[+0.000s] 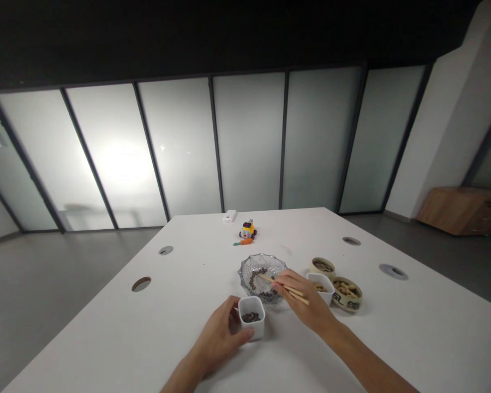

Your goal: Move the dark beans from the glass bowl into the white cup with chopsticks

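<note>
My left hand [225, 333] is wrapped round a white square cup [258, 327] at the table's near side. Small dark brown beans or beads [251, 317] lie in the bottom of the cup. Wooden chopsticks [297, 295] are gripped in my right hand [305, 300], their tips down inside a clear glass bowl [245, 284]. More of the small dark pieces [253, 278] are scattered along the bowl's inside. Whether the tips pinch a piece is too small to tell. Part of the bowl's right side is hidden by my right hand.
Right of the bowl stand a second white cup [328, 296], a patterned round dish [349, 303] of peanut-like pieces and another round dish [322, 263]. Farther back are an orange carrot-shaped thing [246, 241], a yellow toy car [247, 230] and a white box [229, 216]. The white table [180, 316] has several round holes.
</note>
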Demonstrator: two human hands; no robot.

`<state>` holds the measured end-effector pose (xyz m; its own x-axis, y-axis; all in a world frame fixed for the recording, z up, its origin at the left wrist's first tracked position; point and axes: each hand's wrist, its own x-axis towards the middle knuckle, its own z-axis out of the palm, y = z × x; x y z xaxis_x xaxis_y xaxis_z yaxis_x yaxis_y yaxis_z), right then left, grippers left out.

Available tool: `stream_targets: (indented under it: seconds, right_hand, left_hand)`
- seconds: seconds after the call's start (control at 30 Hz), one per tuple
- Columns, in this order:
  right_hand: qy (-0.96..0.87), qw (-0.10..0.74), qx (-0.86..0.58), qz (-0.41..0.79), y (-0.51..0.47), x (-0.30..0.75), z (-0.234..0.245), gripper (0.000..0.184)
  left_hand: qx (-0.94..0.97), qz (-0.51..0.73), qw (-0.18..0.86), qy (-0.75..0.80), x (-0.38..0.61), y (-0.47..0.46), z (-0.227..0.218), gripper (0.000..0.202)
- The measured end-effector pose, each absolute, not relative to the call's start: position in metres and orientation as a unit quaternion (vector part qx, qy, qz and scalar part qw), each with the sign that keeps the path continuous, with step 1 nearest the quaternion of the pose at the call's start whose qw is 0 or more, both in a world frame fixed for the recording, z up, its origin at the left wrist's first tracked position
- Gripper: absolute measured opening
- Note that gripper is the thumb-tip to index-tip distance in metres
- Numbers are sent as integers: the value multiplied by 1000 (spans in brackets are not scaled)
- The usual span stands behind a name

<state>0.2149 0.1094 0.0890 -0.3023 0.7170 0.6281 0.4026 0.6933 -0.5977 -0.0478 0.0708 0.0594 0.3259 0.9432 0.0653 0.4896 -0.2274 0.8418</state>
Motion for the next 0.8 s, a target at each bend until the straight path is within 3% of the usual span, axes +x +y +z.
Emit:
stream_targets:
  seconds: [0.23,0.4,0.5,0.63,0.7,0.8]
  right_hand:
    - [-768,497,-368,167,111,216,89,39]
    - [-726,542,-395,152,105,223,122,43]
    - [-705,533,-404,236,96,231,150,47]
    - [-691,449,-413,387,83,241,174,51]
    - [-704,426,-427,375,80,242,177,51]
    - [-720,459,-444,272,85,240,169,48]
  left_hand:
    - [721,305,377,495,-47,71,62,37]
    - [721,308,378,493,-48,70,62,37]
    - [721,305,375,497,-48,69,64,37]
    - [722,297,369,505,-48,68,67,38]
    - [723,301,367,502,-48,67,68,37]
    - [722,310,372,494,-47,67,68,37]
